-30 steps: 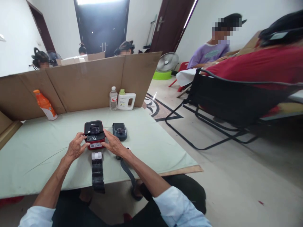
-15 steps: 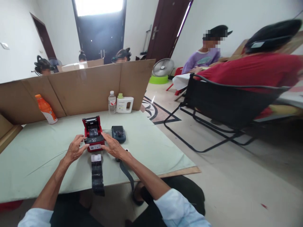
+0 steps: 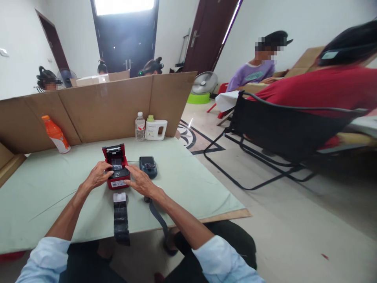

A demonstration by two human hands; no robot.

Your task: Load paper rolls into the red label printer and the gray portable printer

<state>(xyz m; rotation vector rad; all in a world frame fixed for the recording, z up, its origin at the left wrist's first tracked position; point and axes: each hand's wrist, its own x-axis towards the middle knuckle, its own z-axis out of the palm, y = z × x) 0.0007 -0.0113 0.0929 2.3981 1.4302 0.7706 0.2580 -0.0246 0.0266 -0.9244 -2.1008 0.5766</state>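
So, the boxy red-and-black plastic printer-like unit (image 3: pixel 118 184) sat near the middle of the pale green covered table (image 3: pixel 182 188), hinged lid (image 3: pixel 114 150) standing up, glossy black strip (image 3: pixel 117 166) showing inside. Left hand (image 3: pixel 99 175) was half curled, fingers over the unit's top left by the strip, thumb on the front panel; couldn't tell if it pinched anything. Right hand (image 3: pixel 141 181) was loosely spread, braced along the right side, not gripping.

Risks, my read: lid could have dropped on the left fingers if the body got jolted. Strip could have skewed or creased if pulled off-axis. Weak bracing on the right might have let the unit slide under a push.

Also, the loose black segmented strip with a white end (image 3: pixel 121 218) overhung the front edge, as did the dark grey fabric strap (image 3: pixel 158 216); a forearm or knee snag could have dragged either off.
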